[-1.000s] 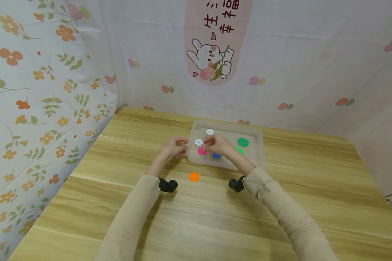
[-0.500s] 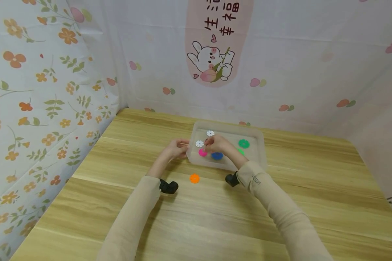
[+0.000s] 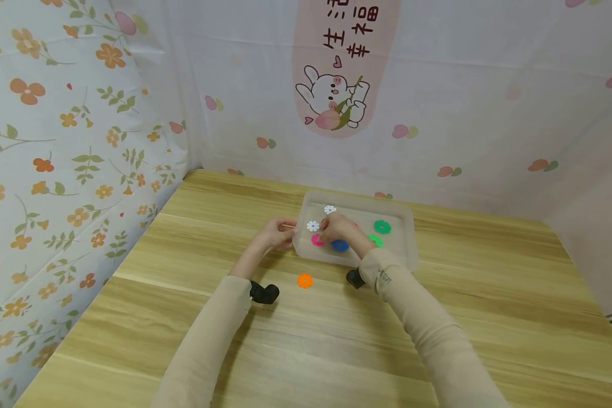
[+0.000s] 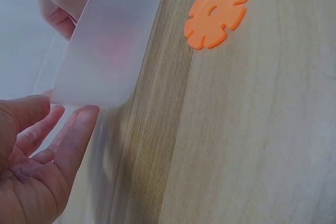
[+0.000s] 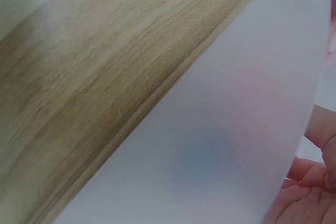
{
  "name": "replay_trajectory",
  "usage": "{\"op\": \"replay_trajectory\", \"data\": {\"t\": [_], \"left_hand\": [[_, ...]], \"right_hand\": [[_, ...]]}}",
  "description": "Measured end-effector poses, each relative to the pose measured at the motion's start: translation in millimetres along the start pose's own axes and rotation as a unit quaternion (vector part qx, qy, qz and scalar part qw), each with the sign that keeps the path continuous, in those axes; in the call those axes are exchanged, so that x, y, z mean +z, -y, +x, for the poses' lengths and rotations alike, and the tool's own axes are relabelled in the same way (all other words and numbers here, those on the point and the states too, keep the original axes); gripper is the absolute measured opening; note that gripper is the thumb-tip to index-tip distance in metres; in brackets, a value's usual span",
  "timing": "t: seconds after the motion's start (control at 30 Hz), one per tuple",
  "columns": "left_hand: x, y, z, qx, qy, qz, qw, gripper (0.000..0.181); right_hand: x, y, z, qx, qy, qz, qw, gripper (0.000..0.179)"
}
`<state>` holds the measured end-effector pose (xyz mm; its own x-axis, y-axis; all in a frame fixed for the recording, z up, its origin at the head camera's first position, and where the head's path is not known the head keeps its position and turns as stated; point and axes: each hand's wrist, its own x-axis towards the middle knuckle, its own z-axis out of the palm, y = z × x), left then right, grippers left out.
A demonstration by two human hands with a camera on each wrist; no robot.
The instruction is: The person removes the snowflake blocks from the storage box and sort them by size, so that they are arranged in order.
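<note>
The left hand [image 3: 277,233] touched the left end of the cloudy tub [image 3: 408,249] with its thumb and fingers apart, so a hard push might have made the tub slide right. The right hand [image 3: 339,228] was inside with its fingers bunched close — I could not tell if they held anything — and a clumsy poke could have shoved the pink disc [image 3: 317,239] beside them. That disc lay near the tub's left end, bright and round, while the notched orange disc [image 3: 305,280] lay outside on the near side.
</note>
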<state>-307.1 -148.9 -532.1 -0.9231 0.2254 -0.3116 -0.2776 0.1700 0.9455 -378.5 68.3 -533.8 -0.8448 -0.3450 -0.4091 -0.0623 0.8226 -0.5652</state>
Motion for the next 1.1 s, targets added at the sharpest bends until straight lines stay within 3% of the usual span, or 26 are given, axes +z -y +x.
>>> {"op": "replay_trajectory", "data": {"t": [0.07,0.2,0.3,0.4,0.47,0.53,0.57,0.6,0.63,0.7,0.8,0.83,0.87,0.97,1.03,1.1], "left_hand": [[0.2,1.5,0.2,0.012,0.007,-0.007,0.9999,0.034],[2.8,0.6,0.3,0.014,0.008,-0.002,0.9999,0.032],[1.5,11.3,12.8,0.008,0.01,-0.003,0.9999,0.037],[-1.1,23.0,26.7,0.001,0.016,-0.012,0.9998,0.041],[-5.4,34.5,37.8,0.006,0.027,-0.029,0.9992,0.043],[-5.0,34.3,38.4,0.007,0.025,-0.026,0.9993,0.044],[-4.2,32.6,37.1,0.008,0.023,-0.023,0.9994,0.043],[0.5,17.2,18.3,0.008,0.02,-0.017,0.9996,0.041],[2.0,10.5,11.0,0.005,0.021,-0.015,0.9997,0.041],[6.4,-6.6,-8.6,0.008,0.018,-0.005,0.9998,0.039],[8.4,-21.4,-26.8,0.025,0.031,-0.014,0.9991,0.035],[6.1,-15.6,-18.2,0.021,0.031,-0.013,0.9992,0.036],[6.5,-18.7,-21.3,0.02,0.029,-0.011,0.9993,0.036],[5.1,-17.2,-17.6,0.004,0.025,-0.007,0.9997,0.038],[2.7,-12.2,-12.5,-0.001,0.021,-0.003,0.9998,0.039],[-1.1,-4.1,-6.1,0.016,0.027,-0.015,0.9994,0.038]], "right_hand": [[0,5,-6.5,-0.014,-0.01,-0.01,0.9998,0.04],[-18,59,-67.6,0.033,0.001,-0.031,0.999,0.045],[-23,84,-95.3,0.054,0.005,-0.062,0.9966,0.04],[-6,43,-44.2,0.039,-0.002,-0.075,0.9964,0.042],[12,-7,17.5,0.02,-0.003,-0.068,0.9975,0.048],[24,-46,66.8,0.015,0.001,-0.053,0.9985,0.057],[26,-53,74.1,0.011,0.003,-0.043,0.999,0.059],[26,-55,73.1,0.002,0.003,-0.03,0.9995,0.059],[25,-53,70.0,-0.004,0.003,-0.024,0.9997,0.054],[11,-20,21.3,-0.004,0.008,-0.011,0.9999,0.043],[4,-2,-4.8,-0.005,0.019,0.024,0.9995,0.026],[4,-3,-3.8,-0.006,0.023,0.035,0.9991,0.024],[4,-7,0.5,-0.007,0.029,0.048,0.9984,0.025],[13,-38,40.3,-0.029,0.037,0.091,0.9948,0.032],[11,-38,40.4,-0.03,0.04,0.098,0.9939,0.032],[1,-12,8.8,-0.018,0.043,0.092,0.9947,0.03]]}}
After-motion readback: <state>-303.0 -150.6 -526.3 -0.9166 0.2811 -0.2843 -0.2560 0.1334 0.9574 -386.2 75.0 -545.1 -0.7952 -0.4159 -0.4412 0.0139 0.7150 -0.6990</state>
